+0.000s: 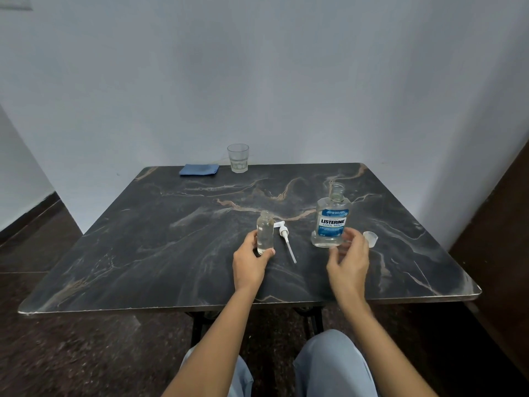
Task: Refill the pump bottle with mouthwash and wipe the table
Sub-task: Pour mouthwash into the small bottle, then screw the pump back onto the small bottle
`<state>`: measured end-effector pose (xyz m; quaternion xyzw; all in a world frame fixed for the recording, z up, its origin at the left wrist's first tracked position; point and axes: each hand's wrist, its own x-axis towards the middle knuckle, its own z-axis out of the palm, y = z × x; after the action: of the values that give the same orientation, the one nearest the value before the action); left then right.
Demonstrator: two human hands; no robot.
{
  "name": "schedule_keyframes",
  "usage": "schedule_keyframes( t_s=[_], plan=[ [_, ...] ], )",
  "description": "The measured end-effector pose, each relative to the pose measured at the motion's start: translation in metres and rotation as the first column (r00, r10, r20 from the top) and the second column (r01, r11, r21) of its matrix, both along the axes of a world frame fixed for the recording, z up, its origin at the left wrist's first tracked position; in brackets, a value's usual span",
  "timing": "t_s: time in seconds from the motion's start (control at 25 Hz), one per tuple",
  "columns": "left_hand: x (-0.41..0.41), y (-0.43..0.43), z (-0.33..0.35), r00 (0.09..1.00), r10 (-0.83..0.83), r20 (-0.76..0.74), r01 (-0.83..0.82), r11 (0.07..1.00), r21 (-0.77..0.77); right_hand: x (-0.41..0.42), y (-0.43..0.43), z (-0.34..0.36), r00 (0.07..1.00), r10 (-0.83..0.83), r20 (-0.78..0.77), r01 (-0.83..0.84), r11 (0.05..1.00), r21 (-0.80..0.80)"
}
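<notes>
On the table sit one cloth, one glass, one small bottle, one pump, one mouthwash bottle and one cap. The left hand grasps the upright, uncapped small bottle near the middle. The right hand, blurred, hovers with fingers spread at the open mouthwash bottle's base; contact is unclear.
</notes>
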<state>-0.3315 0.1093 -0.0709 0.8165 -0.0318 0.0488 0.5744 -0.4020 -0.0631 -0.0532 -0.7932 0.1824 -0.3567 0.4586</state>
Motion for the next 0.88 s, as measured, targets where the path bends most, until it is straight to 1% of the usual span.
schedule_keyframes(
  t_s=[0.04,0.08,0.12,0.16,0.24,0.32,0.4,0.44,0.48,0.52,0.64,0.76,0.8,0.88],
  plan=[
    [0.000,0.000,0.000,1.000,0.000,0.001,0.000,1.000,-0.006,-0.005,0.016,-0.001,0.997,0.017,0.074,-0.009,0.994,-0.108],
    [0.001,0.000,-0.001,1.000,-0.001,0.004,0.001,1.000,-0.010,-0.003,0.028,-0.001,0.994,0.073,0.084,-0.053,0.974,-0.222],
    [0.001,0.000,-0.001,1.000,-0.002,0.012,0.002,1.000,-0.016,0.005,0.035,0.001,0.990,0.140,0.027,-0.125,0.941,-0.316],
    [0.001,0.000,-0.003,1.000,-0.004,0.018,0.004,1.000,-0.016,0.019,0.039,0.004,0.979,0.187,-0.081,-0.204,0.906,-0.371],
    [0.002,-0.001,-0.003,1.000,-0.008,0.030,0.008,1.000,-0.012,0.054,0.038,0.009,0.928,0.189,-0.321,-0.308,0.874,-0.376],
    [0.003,-0.002,-0.002,0.999,-0.008,0.034,0.008,1.000,-0.015,0.087,0.033,0.009,0.833,0.163,-0.528,-0.380,0.862,-0.335],
    [0.003,-0.002,-0.002,0.999,0.001,0.042,0.001,0.999,-0.052,0.110,0.031,0.004,0.730,0.180,-0.660,-0.458,0.845,-0.276],
    [0.003,-0.002,-0.002,0.999,0.009,0.052,-0.005,0.997,-0.076,0.118,0.031,0.001,0.705,0.189,-0.683,-0.480,0.837,-0.263],
    [0.002,-0.002,-0.001,0.998,0.021,0.063,-0.015,0.995,-0.094,0.122,0.032,-0.001,0.708,0.190,-0.680,-0.481,0.835,-0.268],
    [0.001,-0.002,0.000,0.996,0.034,0.078,-0.025,0.994,-0.109,0.123,0.032,-0.003,0.732,0.186,-0.655,-0.464,0.840,-0.280],
    [0.000,-0.002,0.001,0.993,0.052,0.106,-0.039,0.992,-0.124,0.112,0.033,0.007,0.832,0.185,-0.523,-0.385,0.872,-0.303],
    [0.003,-0.002,-0.001,0.994,0.046,0.099,-0.035,0.993,-0.110,0.096,0.033,0.044,0.922,0.266,-0.280,-0.339,0.905,-0.257],
    [0.004,-0.002,-0.003,0.994,0.048,0.094,-0.038,0.994,-0.105,0.092,0.034,0.062,0.940,0.291,-0.178,-0.328,0.914,-0.237],
    [0.004,-0.003,-0.003,0.995,0.051,0.086,-0.042,0.994,-0.102,0.083,0.036,0.095,0.946,0.324,0.027,-0.315,0.935,-0.162]
  ],
)
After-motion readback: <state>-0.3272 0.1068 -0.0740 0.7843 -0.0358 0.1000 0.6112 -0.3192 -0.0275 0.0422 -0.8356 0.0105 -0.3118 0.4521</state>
